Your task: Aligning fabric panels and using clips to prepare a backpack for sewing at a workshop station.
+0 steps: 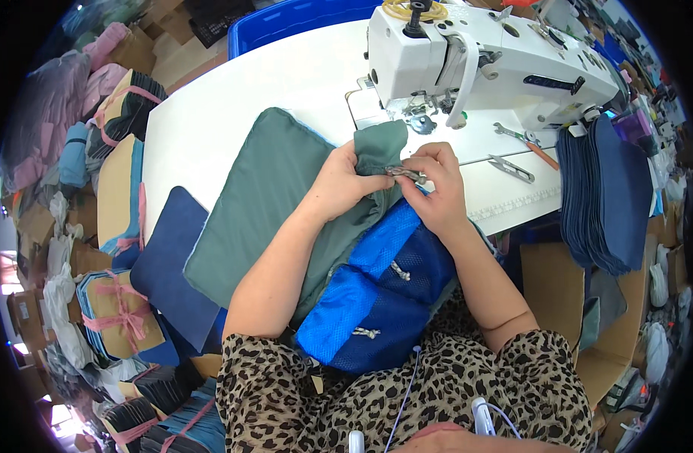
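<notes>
A dark green fabric panel (248, 196) lies at the table's front edge, and blue mesh pockets (376, 302) hang from it over my lap. Two short pale cords stick out of the pockets. My left hand (342, 185) is closed on the panel's upper end, with a folded green flap (380, 143) standing up beside its fingers. Between my hands is a short grey speckled cord (407, 174); the fingers of my right hand (442, 185) pinch it close to the fabric. How the cord joins the cloth is hidden by my fingers.
A white sewing machine (467, 68) stands just beyond my hands. Thread snips (511, 167), a wrench (512, 133) and a ruler (512, 206) lie to the right, near stacked navy panels (607, 196). Navy fabric (172, 264) hangs at the left edge; a blue bin (301, 26) sits behind.
</notes>
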